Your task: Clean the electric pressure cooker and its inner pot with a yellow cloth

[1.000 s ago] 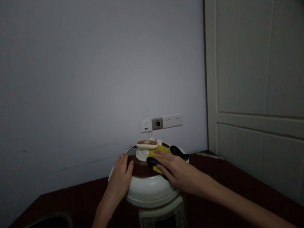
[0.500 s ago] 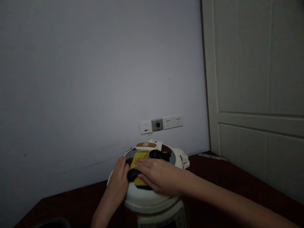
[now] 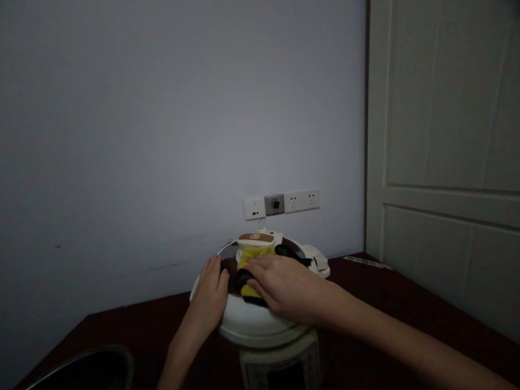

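Observation:
A white electric pressure cooker [image 3: 256,326] with a brown-and-grey lid top stands in front of me. My left hand [image 3: 210,290] lies on the left side of the lid, fingers stretched out, holding nothing. On top of the lid, my right hand [image 3: 284,285] has its fingers on a bunched yellow-and-black cloth [image 3: 257,251] and presses it down. Part of the cloth is hidden under that hand. Just behind it is the lid's handle [image 3: 256,239], white with a brown top.
The cooker stands on a dark red table [image 3: 148,307]. A dark rimmed container [image 3: 127,364] is at the lower left. Behind are wall sockets [image 3: 302,201]. A patterned strip [image 3: 367,262] lies near the white panelled door [image 3: 448,211] at right.
The camera view has shifted a little. My right hand and the cloth have slid slightly right across the lid, while my left hand stays about where it was on it.

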### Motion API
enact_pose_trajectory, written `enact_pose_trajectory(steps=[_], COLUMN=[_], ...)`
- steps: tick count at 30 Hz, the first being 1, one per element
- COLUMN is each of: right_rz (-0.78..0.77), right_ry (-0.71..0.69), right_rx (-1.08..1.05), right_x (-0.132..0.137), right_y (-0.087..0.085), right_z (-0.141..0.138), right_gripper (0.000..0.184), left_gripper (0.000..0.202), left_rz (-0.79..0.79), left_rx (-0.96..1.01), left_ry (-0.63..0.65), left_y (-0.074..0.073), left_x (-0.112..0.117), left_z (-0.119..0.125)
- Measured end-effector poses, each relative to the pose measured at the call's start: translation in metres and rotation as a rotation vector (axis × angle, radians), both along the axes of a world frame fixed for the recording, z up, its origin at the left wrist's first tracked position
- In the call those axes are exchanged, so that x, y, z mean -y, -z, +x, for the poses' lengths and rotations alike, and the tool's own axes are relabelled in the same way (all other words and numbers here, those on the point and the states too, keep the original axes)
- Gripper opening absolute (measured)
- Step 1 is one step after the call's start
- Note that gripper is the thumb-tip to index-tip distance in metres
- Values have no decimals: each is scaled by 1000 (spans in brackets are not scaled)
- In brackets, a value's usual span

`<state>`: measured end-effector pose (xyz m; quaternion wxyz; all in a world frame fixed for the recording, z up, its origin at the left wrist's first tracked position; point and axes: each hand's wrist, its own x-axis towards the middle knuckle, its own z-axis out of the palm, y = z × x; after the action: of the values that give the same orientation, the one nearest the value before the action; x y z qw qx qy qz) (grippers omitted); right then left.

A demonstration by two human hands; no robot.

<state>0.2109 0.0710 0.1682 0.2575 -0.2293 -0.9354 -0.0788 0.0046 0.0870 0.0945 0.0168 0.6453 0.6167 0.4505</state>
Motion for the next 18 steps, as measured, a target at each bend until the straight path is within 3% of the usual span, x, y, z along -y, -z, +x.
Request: enact_pose_trajectory(steps=[7,14,18], right_rz=[11,-70,-124], right_ry=[66,110,28], right_rx=[42,-28,-145], right_x=[-8,-2,1], right_y=[-7,4,17], right_z=[-29,6,29], right_gripper=[29,27,32], left_gripper=[53,52,53], left_rz=[13,2,-11], left_rx=[-20,-3,-25], left_ry=[3,8,3], left_y=[2,0,-3], left_x=[-2,1,5], left_z=[-1,1,4])
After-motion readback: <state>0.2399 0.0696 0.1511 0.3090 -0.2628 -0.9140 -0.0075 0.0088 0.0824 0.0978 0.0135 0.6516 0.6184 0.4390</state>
